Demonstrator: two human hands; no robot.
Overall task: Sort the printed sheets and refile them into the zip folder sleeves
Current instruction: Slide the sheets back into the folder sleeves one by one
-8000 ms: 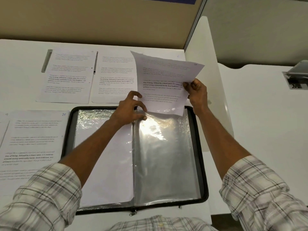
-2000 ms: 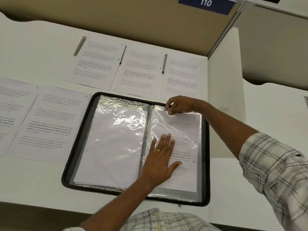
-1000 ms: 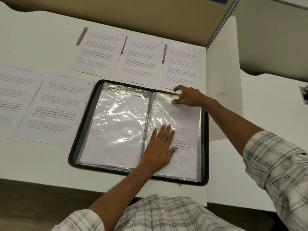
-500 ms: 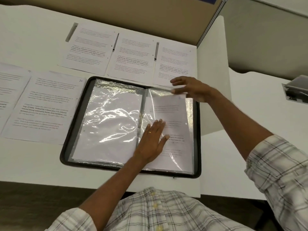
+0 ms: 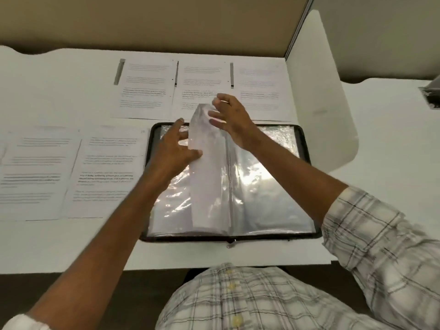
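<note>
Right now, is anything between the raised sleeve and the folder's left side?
Only the left hand, spread against the raised sleeve over the zip folder's left pages; nothing else visible.

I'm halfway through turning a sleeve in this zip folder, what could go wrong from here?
1. The sleeve stands upright mid-turn, with the right hand at its top and the left hand against its side. If it flops, the paper inside may shift or crease.
2. The right hand hovers over the loose sheets behind the folder. A careless sweep might knock them out of order.
</note>
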